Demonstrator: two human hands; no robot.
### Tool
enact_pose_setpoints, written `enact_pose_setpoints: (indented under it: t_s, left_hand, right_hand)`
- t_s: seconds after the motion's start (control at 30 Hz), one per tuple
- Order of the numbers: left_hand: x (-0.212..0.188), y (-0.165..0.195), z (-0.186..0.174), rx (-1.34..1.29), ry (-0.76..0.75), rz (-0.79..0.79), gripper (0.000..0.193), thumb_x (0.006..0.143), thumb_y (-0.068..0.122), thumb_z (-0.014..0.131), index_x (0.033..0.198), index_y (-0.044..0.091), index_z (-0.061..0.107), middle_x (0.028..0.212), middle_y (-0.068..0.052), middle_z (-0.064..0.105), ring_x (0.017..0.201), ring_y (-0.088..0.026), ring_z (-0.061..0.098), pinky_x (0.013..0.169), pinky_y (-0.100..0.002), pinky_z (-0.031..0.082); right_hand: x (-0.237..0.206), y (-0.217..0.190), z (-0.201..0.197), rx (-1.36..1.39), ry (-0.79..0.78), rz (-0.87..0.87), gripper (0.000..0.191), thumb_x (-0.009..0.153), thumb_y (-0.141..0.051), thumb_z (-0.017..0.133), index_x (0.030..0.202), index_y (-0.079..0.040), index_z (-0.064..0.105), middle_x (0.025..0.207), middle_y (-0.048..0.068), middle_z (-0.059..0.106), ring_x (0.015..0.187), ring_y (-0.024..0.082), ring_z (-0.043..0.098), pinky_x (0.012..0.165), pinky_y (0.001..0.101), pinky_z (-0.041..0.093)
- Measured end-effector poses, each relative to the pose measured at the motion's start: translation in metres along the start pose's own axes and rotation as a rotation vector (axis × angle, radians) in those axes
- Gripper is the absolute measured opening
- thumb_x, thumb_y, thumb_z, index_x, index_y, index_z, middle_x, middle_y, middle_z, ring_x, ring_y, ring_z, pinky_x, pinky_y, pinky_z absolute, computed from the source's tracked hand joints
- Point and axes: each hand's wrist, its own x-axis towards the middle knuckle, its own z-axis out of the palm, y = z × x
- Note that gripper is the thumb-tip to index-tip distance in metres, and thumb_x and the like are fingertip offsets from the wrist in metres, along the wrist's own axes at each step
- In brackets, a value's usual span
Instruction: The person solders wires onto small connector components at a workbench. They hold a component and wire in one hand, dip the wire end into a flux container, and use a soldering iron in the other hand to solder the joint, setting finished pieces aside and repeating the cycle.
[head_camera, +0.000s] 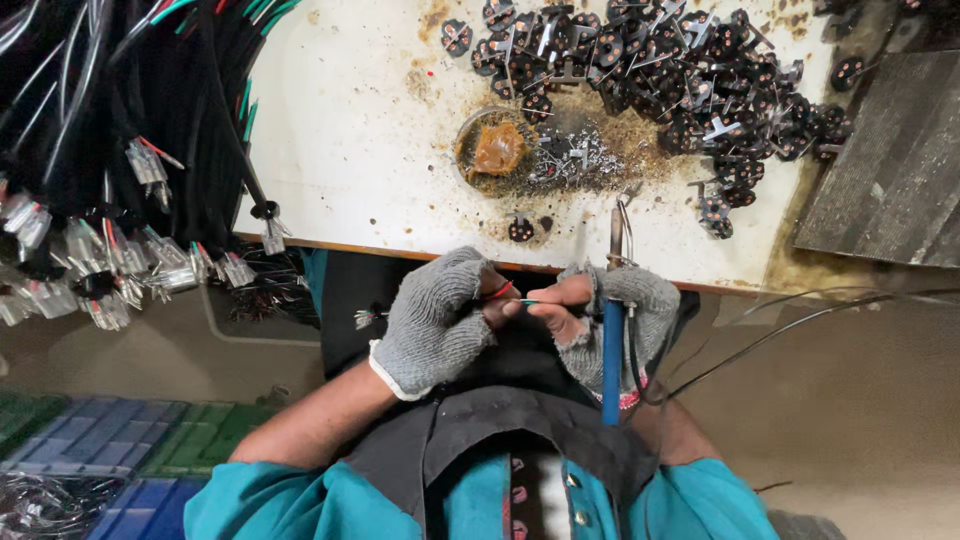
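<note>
The left hand (435, 322) is pinching thin red and green wires (510, 295); the right hand (610, 320) is meeting it while gripping a blue-handled soldering iron (612, 350) below the desk (360, 130).

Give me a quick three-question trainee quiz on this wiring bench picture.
1. True or false: the right hand holds a blue-handled soldering iron.
2. What sits in the round tin on the table? A) amber paste B) water C) screws
3. Fill in: the left hand pinches thin red and green ____.

Key: 1 true; 2 A; 3 wires. The black plug parts lie piled beyond the tin, and cable bundles hang at the left.
</note>
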Motion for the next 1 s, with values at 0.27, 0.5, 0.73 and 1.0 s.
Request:
enact_pose_setpoints:
  t_s: [0.27,0.5,0.73,1.0]
  left_hand:
    - [0.004,-0.008,0.002,0.119,-0.011,-0.021,0.02,0.082,0.017,0.083,0.085,0.006,0.067,0.08,-0.01,0.061,0.073,-0.028,0.064,0.065,-0.037,0.05]
    - [0.014,-0.006,-0.011,0.245,0.158,0.216,0.02,0.081,0.012,0.08,0.079,0.008,0.061,0.077,-0.007,0.063,0.072,-0.025,0.063,0.062,-0.037,0.05]
    - [0.082,-0.014,-0.06,0.255,0.299,-0.043,0.018,0.086,0.01,0.08,0.085,0.003,0.063,0.082,-0.01,0.056,0.075,-0.023,0.061,0.067,-0.034,0.05]
    - [0.116,-0.022,-0.059,0.334,0.233,-0.044,0.016,0.082,0.013,0.08,0.087,0.006,0.067,0.08,-0.009,0.056,0.072,-0.024,0.062,0.066,-0.036,0.05]
  right_hand:
    - [0.002,0.006,0.008,0.161,0.081,0.022,0.034,0.084,-0.013,0.08,0.103,0.002,0.058,0.083,0.006,0.073,0.078,0.011,0.071,0.077,0.0255,0.057]
    - [0.006,0.01,0.007,-0.045,0.085,0.027,0.01,0.091,-0.008,0.081,0.093,-0.001,0.075,0.088,0.008,0.078,0.077,0.014,0.075,0.076,0.0255,0.059]
    - [0.063,0.019,0.013,-0.188,0.264,-0.275,0.025,0.086,-0.009,0.083,0.091,0.003,0.062,0.086,0.011,0.072,0.075,0.021,0.07,0.07,0.0302,0.055]
    - [0.08,0.038,0.005,-0.459,0.132,-0.284,0.025,0.074,-0.008,0.094,0.075,-0.008,0.069,0.075,0.008,0.07,0.067,0.027,0.067,0.064,0.0371,0.05]
